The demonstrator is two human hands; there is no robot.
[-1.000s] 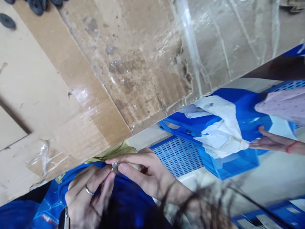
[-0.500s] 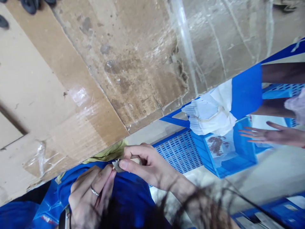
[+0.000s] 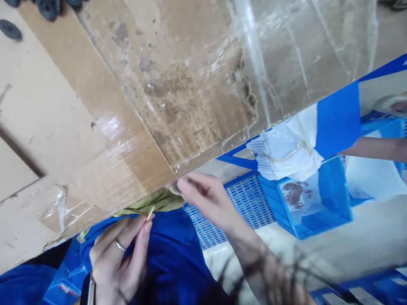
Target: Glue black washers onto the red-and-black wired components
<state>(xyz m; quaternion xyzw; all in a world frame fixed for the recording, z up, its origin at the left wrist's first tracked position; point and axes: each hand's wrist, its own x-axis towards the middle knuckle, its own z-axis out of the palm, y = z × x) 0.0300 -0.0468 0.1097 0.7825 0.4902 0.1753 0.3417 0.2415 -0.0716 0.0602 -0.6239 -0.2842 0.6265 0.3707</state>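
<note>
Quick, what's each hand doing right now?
Left hand: closed, pinching a thin pale stick between its fingertips.
Right hand: blurred, fingertips at the cardboard edge; whether it holds anything cannot be told.

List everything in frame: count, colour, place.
cardboard: one sheet, brown, taped, covers upper left and centre
plastic film: clear, over the cardboard's right part
black discs: several, top left corner
crates: blue, count unclear, right and lower centre
white paper: crumpled, on a crate rim, right
yellow cloth: one, under the cardboard edge
blue fabric: bottom centre
co-worker's arm: one, far right
hair: dark strands, bottom right
left hand: ring on one finger, pinches a thin tan stick
right hand: blurred, fingertips at the cardboard edge, small grey piece between them
</note>
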